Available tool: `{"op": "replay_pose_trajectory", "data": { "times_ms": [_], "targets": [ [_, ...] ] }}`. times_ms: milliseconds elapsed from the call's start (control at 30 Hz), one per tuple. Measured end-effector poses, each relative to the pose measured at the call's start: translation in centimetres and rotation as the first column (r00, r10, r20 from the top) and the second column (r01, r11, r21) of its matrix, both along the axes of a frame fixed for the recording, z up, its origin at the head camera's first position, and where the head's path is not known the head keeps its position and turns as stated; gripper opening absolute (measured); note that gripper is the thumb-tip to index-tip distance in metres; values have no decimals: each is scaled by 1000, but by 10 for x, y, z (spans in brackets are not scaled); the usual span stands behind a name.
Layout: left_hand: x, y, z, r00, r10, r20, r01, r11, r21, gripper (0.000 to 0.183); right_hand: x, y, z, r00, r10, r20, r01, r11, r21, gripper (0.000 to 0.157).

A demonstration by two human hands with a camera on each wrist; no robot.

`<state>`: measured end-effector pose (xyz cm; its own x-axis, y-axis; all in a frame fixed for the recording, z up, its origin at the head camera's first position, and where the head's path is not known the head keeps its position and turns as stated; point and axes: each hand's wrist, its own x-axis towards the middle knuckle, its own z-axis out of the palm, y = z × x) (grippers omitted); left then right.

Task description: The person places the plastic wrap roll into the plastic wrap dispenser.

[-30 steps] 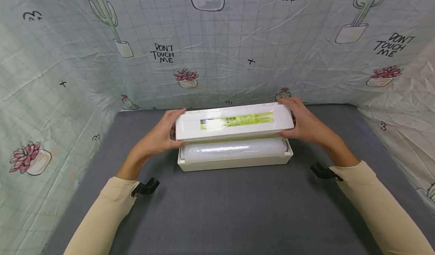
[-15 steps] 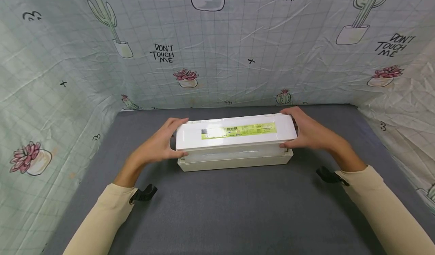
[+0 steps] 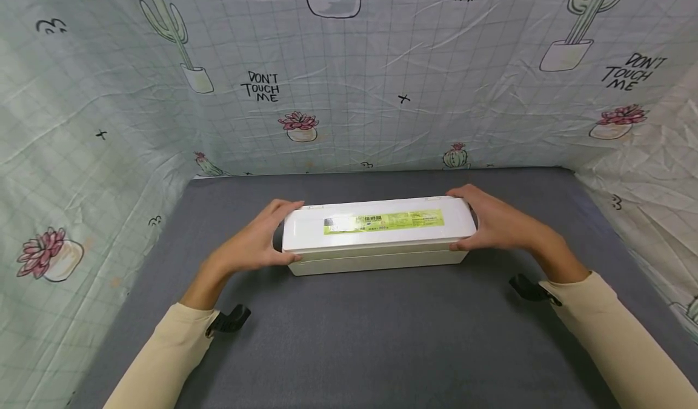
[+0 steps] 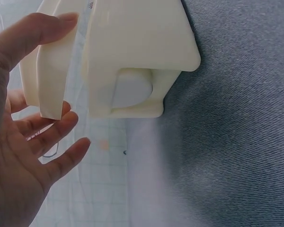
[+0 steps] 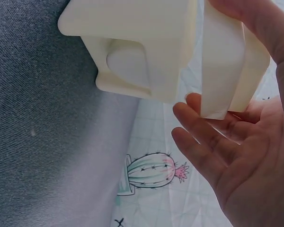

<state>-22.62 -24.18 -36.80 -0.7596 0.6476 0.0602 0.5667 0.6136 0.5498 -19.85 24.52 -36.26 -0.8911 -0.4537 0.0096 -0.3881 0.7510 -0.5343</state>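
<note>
A long white lid with a yellow-green label lies over the cream base of a cling film box. My left hand grips the lid's left end, thumb at the front edge and fingertips at the back. At the opposite end my right hand holds it likewise. Both wrist views show a narrow gap between the lid and the base. Through a cutout in the base's end shows a pale rounded roll end. The rest of the roll is hidden under the lid.
The box stands on a dark grey cloth-covered table. Pale curtains printed with cacti and lettering rise behind it and at both sides. A black strap piece juts from the left cuff, another from the right.
Both hands have brought the lid down and toward me, from tilted above the base to nearly level over it. The shiny white film roll, visible earlier, is now covered. The base has stayed put.
</note>
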Motion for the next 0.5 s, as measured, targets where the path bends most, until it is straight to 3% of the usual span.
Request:
{"op": "replay_pose_trajectory", "data": {
  "times_ms": [500],
  "targets": [
    [13, -1, -10, 1000, 5, 6, -5, 999, -43, 100, 10, -5, -4, 996, 12, 87, -16, 998, 53, 107]
  ]
}}
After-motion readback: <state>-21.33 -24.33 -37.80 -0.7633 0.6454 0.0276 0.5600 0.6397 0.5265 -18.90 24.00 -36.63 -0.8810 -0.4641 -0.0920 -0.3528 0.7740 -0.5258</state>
